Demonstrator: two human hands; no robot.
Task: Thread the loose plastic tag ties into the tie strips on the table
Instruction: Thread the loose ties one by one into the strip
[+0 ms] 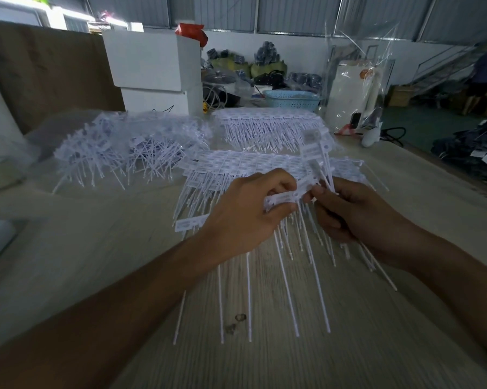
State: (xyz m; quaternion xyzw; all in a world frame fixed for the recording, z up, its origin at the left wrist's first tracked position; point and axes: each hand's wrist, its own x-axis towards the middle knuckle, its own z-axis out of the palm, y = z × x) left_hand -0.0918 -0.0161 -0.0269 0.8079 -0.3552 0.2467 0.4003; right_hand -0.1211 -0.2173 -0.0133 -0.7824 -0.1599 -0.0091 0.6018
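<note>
Over the near-centre of the table [102, 248], the left hand [245, 211] pinches a white tie strip [286, 196] by its head band, tails dangling. The right hand [349, 209] clasps a bundle of loose tag ties [318, 164] at the strip's right end. The slim tails could snag each other, or a tie miss its hole in the flexing strip.

No writing can be read anywhere. The white tags on the tie strips [253, 164] carry small printed marks, and so do the tags in the loose pile [118, 147], but blur leaves them illegible. The white packet in clear wrap [354, 88] bears a small orange round sticker whose print is too small to make out.
</note>
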